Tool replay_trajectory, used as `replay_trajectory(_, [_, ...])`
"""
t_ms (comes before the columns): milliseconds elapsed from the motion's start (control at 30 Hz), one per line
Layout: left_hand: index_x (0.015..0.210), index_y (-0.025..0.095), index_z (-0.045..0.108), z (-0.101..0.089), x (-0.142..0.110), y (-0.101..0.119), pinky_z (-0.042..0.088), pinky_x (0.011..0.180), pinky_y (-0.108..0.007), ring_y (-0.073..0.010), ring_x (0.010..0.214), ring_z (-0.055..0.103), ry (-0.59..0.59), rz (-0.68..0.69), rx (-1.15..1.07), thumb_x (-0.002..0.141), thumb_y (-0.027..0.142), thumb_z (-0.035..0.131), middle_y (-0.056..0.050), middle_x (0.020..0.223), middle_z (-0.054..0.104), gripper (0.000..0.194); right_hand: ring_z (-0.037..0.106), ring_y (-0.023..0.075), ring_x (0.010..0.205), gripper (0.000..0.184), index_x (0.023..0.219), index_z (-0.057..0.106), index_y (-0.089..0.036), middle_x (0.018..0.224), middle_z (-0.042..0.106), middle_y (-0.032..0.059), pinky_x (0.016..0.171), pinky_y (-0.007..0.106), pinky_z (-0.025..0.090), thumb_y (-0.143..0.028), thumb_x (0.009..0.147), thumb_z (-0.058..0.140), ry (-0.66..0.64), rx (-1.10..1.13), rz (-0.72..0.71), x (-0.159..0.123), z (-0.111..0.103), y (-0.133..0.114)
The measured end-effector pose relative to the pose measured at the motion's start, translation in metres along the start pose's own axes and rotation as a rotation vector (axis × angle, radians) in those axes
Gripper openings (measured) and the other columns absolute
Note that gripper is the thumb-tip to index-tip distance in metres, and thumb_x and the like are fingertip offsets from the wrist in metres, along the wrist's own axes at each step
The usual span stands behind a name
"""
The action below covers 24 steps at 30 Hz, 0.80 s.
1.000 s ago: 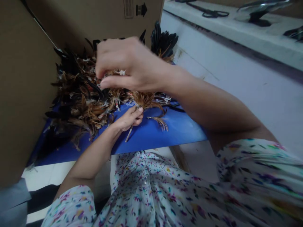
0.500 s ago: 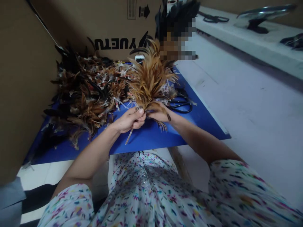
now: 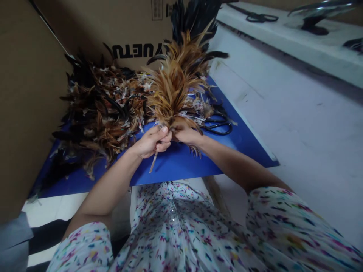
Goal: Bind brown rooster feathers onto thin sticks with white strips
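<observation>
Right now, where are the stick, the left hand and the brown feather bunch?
Stick (image 3: pixel 153 163): head view, exposed shaft.
Left hand (image 3: pixel 154 142): head view, back of the hand.
Brown feather bunch (image 3: pixel 171 88): head view, middle of the plumes.

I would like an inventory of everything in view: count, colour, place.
Feather bundle: one, brown-black, centre
Stick: one, brownish, below bundle
Loose feathers: uncountable, brown-black, mostly left
Board: one, blue, under feathers
Looped tool: one, black, board's right
Cardboard: two sides, brown, back and left
Ledge: one, whitish, upper right
Scissors: one, black, on ledge
Shiny object: one, silver, on ledge
Dark object: one, black, ledge's right
Pale surface: one, whitish, right
Unclear item: one, grey, left edge
Garment: one, white multicoloured, bottom
Left grip: one, bare, around stick
Right grip: one, bare, at bundle's base
</observation>
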<state>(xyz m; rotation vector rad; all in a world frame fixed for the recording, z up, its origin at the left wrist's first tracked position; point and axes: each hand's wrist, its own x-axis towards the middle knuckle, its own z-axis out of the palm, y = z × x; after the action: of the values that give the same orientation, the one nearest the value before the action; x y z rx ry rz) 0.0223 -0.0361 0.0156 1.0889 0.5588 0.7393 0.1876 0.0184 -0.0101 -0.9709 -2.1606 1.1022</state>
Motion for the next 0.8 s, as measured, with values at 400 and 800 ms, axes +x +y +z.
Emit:
replay_trajectory(400, [0.062,0.017,0.037,-0.008,0.006,-0.004,0.015,0.037,-0.013,0.0000,0.041,0.023,0.188,-0.004,0.030,0.069,0.060,0.079,0.009,0.056,0.027,0.061,0.060,0.0179,0.082,0.025,0.095,0.066,-0.019,0.089,0.068,0.0049,0.085,0.037,0.052,-0.039,0.081,0.067,0.249,0.285,-0.039,-0.019,-0.007,0.016])
replay_trajectory(800, [0.076,0.021,0.036,-0.011,0.010,-0.013,0.011,0.038,-0.013,-0.0001,0.040,0.023,0.364,-0.030,0.143,0.066,0.064,0.079,0.011,0.058,0.032,0.062,0.054,0.0126,0.069,0.020,0.083,0.071,-0.016,0.073,0.065,0.0018,0.070,0.028,0.044,-0.032,0.086,0.060,0.242,0.038,0.007,-0.026,-0.005,0.014])
